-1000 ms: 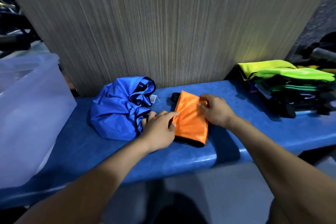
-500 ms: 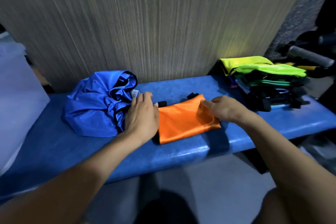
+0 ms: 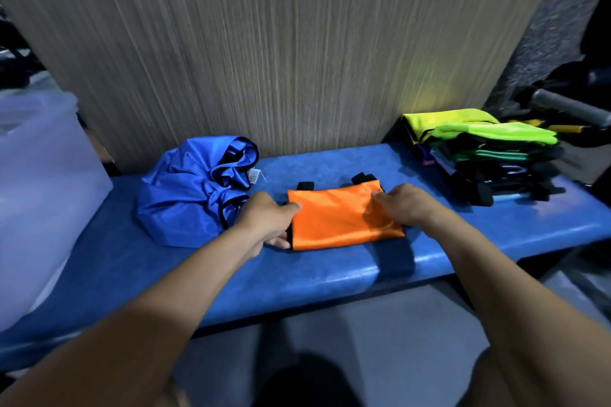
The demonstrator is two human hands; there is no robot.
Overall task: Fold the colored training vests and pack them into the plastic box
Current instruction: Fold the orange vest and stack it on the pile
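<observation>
A folded orange vest (image 3: 337,218) with black trim lies flat on the blue bench (image 3: 330,277). My left hand (image 3: 267,221) grips its left edge, thumb on top and fingers underneath. My right hand (image 3: 406,205) grips its right edge with curled fingers. A crumpled blue vest (image 3: 188,195) sits just left of my left hand. The translucent plastic box (image 3: 43,195) stands at the bench's left end.
A stack of folded vests, yellow and green on top (image 3: 479,149), sits at the bench's right end. A striped panel (image 3: 297,43) rises right behind the bench. Dark equipment with a grey handle (image 3: 568,109) lies beyond the stack.
The orange vest turned from lying lengthwise away from me to lying sideways. My left hand shifted from pressing flat on it to gripping its left edge; my right hand now grips the right edge.
</observation>
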